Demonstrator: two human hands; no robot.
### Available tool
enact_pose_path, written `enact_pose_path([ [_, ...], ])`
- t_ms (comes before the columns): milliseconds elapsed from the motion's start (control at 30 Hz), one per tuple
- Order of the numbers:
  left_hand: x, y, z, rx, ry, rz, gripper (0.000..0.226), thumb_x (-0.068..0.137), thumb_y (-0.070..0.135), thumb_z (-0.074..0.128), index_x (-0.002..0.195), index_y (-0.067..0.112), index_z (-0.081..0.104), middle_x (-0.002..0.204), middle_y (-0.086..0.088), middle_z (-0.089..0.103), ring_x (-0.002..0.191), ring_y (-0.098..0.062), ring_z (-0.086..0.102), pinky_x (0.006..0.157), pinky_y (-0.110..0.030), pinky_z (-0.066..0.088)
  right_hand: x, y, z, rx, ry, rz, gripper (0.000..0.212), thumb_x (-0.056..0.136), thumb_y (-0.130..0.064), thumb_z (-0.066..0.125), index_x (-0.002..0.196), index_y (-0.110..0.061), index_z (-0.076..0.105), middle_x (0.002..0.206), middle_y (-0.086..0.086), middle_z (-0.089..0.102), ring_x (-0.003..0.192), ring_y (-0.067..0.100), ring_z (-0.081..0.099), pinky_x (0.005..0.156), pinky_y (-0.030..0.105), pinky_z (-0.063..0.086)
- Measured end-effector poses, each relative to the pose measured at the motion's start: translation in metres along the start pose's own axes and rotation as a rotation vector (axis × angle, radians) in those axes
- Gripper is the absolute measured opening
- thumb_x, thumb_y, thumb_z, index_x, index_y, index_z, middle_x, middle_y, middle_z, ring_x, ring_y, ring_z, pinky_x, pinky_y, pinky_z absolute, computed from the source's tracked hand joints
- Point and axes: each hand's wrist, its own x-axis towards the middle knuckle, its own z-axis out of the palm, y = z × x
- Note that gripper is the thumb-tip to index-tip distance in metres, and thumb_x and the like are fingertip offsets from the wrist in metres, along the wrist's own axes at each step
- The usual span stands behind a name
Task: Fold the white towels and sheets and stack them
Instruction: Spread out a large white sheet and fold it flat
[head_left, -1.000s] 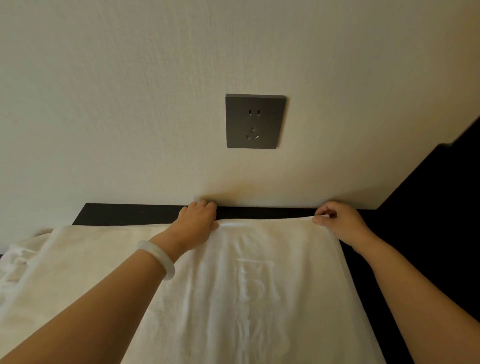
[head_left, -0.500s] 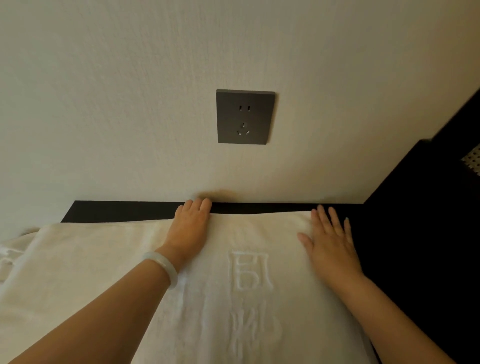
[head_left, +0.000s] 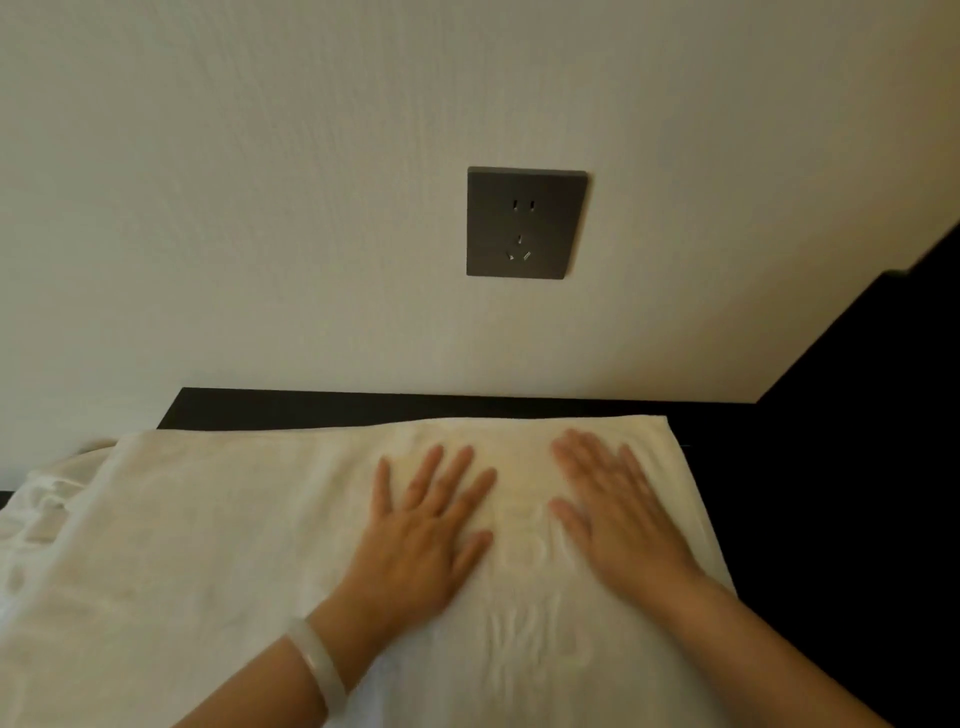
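The white towel (head_left: 218, 545) is lying spread flat over the dark worktop (head_left: 831, 493). Its far hem is running just short of the worktop's back edge, where a thin dark strip is showing below the wall (head_left: 260, 208). Both hands are lying on top of the towel, toward its far right part. The left hand (head_left: 426, 535) is resting palm down on the cloth with its grip opened out, fingers straight and spread and pointing toward the back edge, clasping nothing. The right hand (head_left: 618, 519) is lying just beside it, nearer the towel's right hem. It is palm down too, its grip likewise apart with the fingers flat against the fabric, and it is looking somewhat blurred. Between the two hands and running toward the near edge, raised woven lettering (head_left: 535, 639) is showing in the towel, too soft to read. A pale bangle (head_left: 317, 665) is sitting on the left wrist. Right of the towel the worktop is showing black. At the left end, crumpled white linen (head_left: 36, 514) is bunching beside the towel's left hem. On the wall above the hands a dark grey socket (head_left: 525, 223) is facing out
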Motion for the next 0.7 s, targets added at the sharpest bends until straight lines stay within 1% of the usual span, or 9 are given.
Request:
enact_pose_path([
  [167,0.026,-0.054,-0.01,0.019,0.009,-0.204,0.068,0.092,0.066,-0.008,0.154,0.037,-0.01,0.165,0.005,-0.01,0.151,-0.019,-0.013,0.12,-0.052,-0.008,0.02,0.043,-0.034,0.011,-0.086,0.448,0.064,0.105,-0.048,0.019,0.158,-0.021,-0.002,0.167,0.003,-0.003,0.153,0.018,-0.006,0.123,0.043,-0.004],
  [267,0.039,-0.054,-0.016,-0.017,-0.006,-0.267,0.063,0.1,0.058,0.007,0.156,0.032,-0.005,0.165,0.003,-0.005,0.152,-0.024,-0.008,0.12,-0.053,-0.008,0.029,-0.002,-0.035,-0.053,0.124,0.245,0.064,0.104,-0.043,0.031,0.157,-0.01,0.018,0.164,0.01,0.014,0.153,0.024,0.005,0.123,0.047,-0.002],
  [333,0.035,-0.035,-0.007,0.0,0.047,-0.115,0.062,0.099,0.059,0.004,0.155,0.035,-0.005,0.165,0.005,-0.007,0.152,-0.022,-0.01,0.119,-0.052,-0.011,0.022,-0.036,-0.02,0.051,0.157,-0.013,0.063,0.101,-0.045,0.03,0.155,-0.013,0.027,0.163,0.008,0.02,0.152,0.024,0.013,0.123,0.045,-0.001],
  [367,0.026,-0.028,-0.001,0.003,0.053,-0.009,0.062,0.097,0.061,0.0,0.155,0.039,-0.006,0.165,0.008,-0.008,0.151,-0.019,-0.012,0.12,-0.049,-0.012,0.017,-0.045,-0.013,0.05,0.095,-0.093,0.064,0.1,-0.05,0.022,0.156,-0.019,0.021,0.164,0.002,0.012,0.152,0.02,0.009,0.123,0.041,-0.005],
  [433,0.01,-0.037,0.002,-0.004,0.058,0.081,0.063,0.094,0.061,-0.007,0.154,0.04,-0.007,0.163,0.01,-0.011,0.151,-0.015,-0.012,0.121,-0.043,-0.011,0.014,-0.036,-0.002,0.003,0.005,-0.042,0.064,0.101,-0.055,0.017,0.157,-0.029,0.004,0.164,-0.007,-0.006,0.152,0.01,-0.007,0.121,0.035,-0.014],
  [500,0.001,-0.066,-0.002,0.011,0.09,-0.085,0.07,0.088,0.061,-0.015,0.154,0.036,-0.009,0.163,0.007,-0.013,0.151,-0.016,-0.011,0.122,-0.039,-0.008,0.022,-0.011,-0.002,-0.003,0.001,0.103,0.063,0.103,-0.052,0.019,0.158,-0.028,-0.002,0.165,-0.007,-0.01,0.151,0.008,-0.013,0.121,0.033,-0.013],
  [600,-0.003,-0.1,-0.015,-0.026,0.054,-0.405,0.074,0.091,0.06,-0.016,0.157,0.027,-0.005,0.165,-0.002,-0.007,0.151,-0.023,-0.01,0.123,-0.045,-0.003,0.034,0.005,-0.023,0.02,-0.063,0.3,0.064,0.104,-0.05,0.016,0.159,-0.02,0.0,0.166,0.0,-0.004,0.152,0.013,-0.01,0.122,0.038,-0.01],
  [633,-0.002,-0.095,-0.019,-0.031,0.063,-0.426,0.075,0.093,0.059,-0.013,0.157,0.023,-0.002,0.165,-0.004,-0.004,0.151,-0.025,-0.008,0.123,-0.047,-0.002,0.033,0.002,-0.027,0.017,-0.048,0.332,0.065,0.104,-0.05,0.017,0.159,-0.017,0.001,0.166,0.002,-0.003,0.152,0.015,-0.01,0.122,0.04,-0.01],
  [700,-0.001,-0.058,-0.018,0.013,0.14,-0.283,0.071,0.099,0.055,-0.002,0.157,0.017,0.015,0.164,-0.009,0.01,0.151,-0.03,0.007,0.122,-0.051,0.004,0.021,-0.022,-0.025,0.006,0.072,0.269,0.066,0.105,-0.048,0.022,0.158,-0.013,0.007,0.166,0.007,0.002,0.153,0.019,-0.005,0.122,0.042,-0.009],
])
